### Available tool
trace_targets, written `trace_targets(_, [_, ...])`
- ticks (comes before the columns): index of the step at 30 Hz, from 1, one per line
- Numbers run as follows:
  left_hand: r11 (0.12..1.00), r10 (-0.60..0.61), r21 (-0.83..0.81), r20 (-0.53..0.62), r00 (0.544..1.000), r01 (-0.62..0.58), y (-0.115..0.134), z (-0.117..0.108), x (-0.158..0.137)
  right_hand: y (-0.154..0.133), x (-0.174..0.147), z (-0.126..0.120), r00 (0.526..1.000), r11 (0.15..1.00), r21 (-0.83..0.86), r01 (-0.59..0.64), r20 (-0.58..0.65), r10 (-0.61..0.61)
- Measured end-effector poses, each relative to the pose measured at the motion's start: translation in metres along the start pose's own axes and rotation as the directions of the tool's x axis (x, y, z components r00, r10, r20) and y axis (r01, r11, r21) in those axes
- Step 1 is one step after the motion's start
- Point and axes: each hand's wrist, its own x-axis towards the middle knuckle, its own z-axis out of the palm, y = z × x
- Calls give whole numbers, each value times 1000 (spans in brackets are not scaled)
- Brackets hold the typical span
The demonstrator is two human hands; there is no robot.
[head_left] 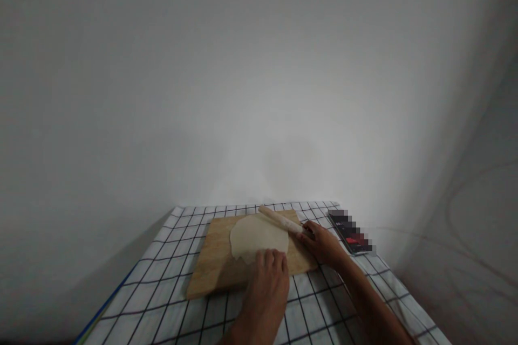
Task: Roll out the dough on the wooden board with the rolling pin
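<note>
A flat sheet of pale dough (257, 234) with an uneven near edge lies on a wooden board (214, 267). My right hand (321, 242) is closed around the near right end of a wooden rolling pin (279, 219). The pin slants across the dough's far right side, its other end pointing away to the left. At the near edge of the dough rests my left hand (269, 275), palm down, fingers stretched forward onto the sheet. Its thumb and the undersides of its fingers are hidden.
A white cloth with a dark grid (157, 275) covers the table. Right of the board lies a dark, flat item (350, 234) with a red patch, partly pixelated. Behind the table rises a plain wall (259, 91), and another wall stands at the right.
</note>
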Motion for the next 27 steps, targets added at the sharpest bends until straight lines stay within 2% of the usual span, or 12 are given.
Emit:
trace_targets(2, [995, 25, -99, -13, 1000, -26, -10, -4, 2, 1, 0, 0, 1000, 1000, 8, 7, 6, -7])
trace_targets(5, [953, 24, -298, -94, 995, -51, -41, -9, 6, 4, 0, -4, 999, 1000, 18, 24, 23, -25])
trace_targets(10, [873, -254, -472, -218, 942, 126, -101, -7, 17, 4, -1, -12, 996, 996, 49, 76, 40, -78])
trace_targets(13, [823, -359, -538, -243, 901, 183, -122, 3, 20, 2, -2, -16, 994, 992, 76, 96, 51, -100])
trace_targets(18, [709, -499, -662, -226, 837, 244, -136, 12, 20, -9, -6, -20, 970, 970, 111, 216, 91, -226])
trace_targets(22, [623, -580, -728, -185, 793, 286, -142, 10, 21, -20, -9, -18, 961, 966, 116, 230, 130, -245])
trace_targets(24, [596, -602, -742, -161, 782, 306, -144, 10, 21, -25, -9, -17, 955, 966, 128, 225, 166, -244])
trace_targets(27, [594, -591, -743, -143, 794, 309, -146, 13, 21, -31, -11, -17, 934, 953, 166, 253, 216, -286])
